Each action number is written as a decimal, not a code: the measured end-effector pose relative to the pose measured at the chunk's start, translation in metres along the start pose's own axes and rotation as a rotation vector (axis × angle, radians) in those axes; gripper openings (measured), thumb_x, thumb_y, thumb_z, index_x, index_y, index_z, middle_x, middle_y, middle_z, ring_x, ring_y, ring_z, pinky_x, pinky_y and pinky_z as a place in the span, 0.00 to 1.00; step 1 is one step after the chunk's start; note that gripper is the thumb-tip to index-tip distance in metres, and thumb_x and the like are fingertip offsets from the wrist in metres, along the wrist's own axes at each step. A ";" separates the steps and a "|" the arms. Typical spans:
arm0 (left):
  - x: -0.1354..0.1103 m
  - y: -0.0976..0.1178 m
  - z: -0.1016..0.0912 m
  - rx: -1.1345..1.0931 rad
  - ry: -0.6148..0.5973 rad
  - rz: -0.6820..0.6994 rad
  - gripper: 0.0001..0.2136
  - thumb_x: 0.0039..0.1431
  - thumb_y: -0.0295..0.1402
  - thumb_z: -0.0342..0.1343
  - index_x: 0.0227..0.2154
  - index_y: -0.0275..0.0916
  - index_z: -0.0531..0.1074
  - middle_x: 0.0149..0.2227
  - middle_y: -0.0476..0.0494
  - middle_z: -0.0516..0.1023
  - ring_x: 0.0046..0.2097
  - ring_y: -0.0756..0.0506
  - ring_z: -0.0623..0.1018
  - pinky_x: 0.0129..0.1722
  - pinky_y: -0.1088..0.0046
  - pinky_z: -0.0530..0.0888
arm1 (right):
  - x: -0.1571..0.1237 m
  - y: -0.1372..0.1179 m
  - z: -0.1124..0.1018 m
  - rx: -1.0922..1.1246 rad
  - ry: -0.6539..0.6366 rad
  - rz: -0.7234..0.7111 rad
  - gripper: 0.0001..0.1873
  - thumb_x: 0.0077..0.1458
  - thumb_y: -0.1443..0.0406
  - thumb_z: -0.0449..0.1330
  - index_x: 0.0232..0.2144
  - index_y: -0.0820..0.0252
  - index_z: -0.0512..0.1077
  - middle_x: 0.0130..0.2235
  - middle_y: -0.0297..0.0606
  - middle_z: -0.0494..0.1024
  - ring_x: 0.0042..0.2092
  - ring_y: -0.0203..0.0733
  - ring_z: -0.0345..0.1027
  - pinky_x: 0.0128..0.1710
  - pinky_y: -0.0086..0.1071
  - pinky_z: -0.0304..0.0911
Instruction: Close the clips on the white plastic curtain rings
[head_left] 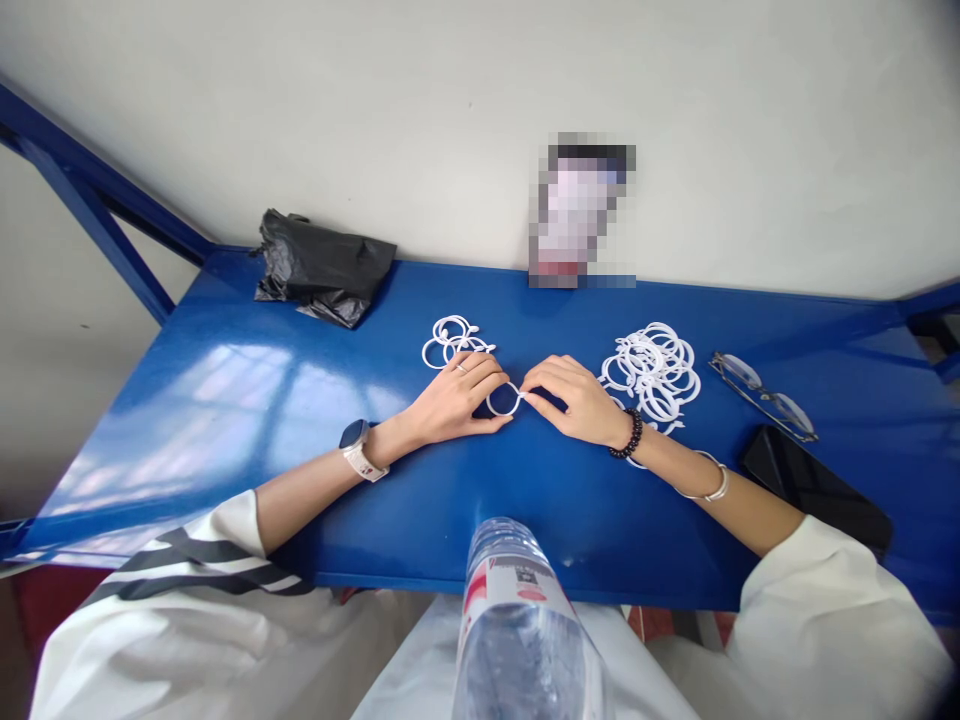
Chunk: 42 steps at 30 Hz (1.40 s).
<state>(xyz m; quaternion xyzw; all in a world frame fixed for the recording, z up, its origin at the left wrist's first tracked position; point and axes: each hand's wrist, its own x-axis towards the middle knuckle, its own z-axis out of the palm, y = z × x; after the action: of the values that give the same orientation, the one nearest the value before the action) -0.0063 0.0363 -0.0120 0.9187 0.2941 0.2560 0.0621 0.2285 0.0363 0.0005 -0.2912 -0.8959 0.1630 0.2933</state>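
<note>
My left hand (457, 400) and my right hand (574, 400) meet at the middle of the blue table (225, 400), both pinching one white plastic ring (504, 400) between their fingertips. A small pile of white rings (452, 340) lies just behind my left hand. A larger heap of white rings (651, 370) lies to the right of my right hand. My left wrist carries a watch, my right wrist a dark bead bracelet and a silver bangle.
A crumpled black plastic bag (322, 268) sits at the back left by the wall. Glasses (761, 395) and a black phone (814, 485) lie at the right. A clear water bottle (517, 620) stands close at the near edge.
</note>
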 end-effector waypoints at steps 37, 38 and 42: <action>0.001 0.001 0.001 0.150 0.147 -0.348 0.16 0.64 0.34 0.53 0.53 0.38 0.68 0.52 0.32 0.72 0.57 0.35 0.69 0.56 0.51 0.65 | 0.000 0.000 -0.001 -0.046 -0.034 0.084 0.19 0.59 0.69 0.56 0.53 0.57 0.64 0.52 0.49 0.71 0.52 0.53 0.67 0.51 0.50 0.66; 0.001 0.001 0.001 0.138 0.149 -0.339 0.15 0.64 0.33 0.53 0.53 0.39 0.69 0.52 0.33 0.72 0.57 0.34 0.69 0.57 0.50 0.65 | 0.000 0.001 -0.001 -0.021 -0.027 0.071 0.20 0.60 0.68 0.56 0.54 0.56 0.63 0.52 0.48 0.70 0.53 0.53 0.66 0.52 0.50 0.67; 0.000 0.001 0.000 0.070 0.114 -0.218 0.15 0.63 0.33 0.54 0.53 0.41 0.70 0.52 0.35 0.72 0.59 0.35 0.69 0.58 0.49 0.66 | -0.001 0.002 0.001 0.037 -0.014 0.042 0.21 0.62 0.65 0.57 0.57 0.55 0.61 0.54 0.48 0.69 0.55 0.53 0.66 0.54 0.51 0.67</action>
<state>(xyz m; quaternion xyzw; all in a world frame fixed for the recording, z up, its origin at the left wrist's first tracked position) -0.0059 0.0360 -0.0117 0.8668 0.4043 0.2892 0.0405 0.2294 0.0369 -0.0012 -0.3032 -0.8884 0.1879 0.2891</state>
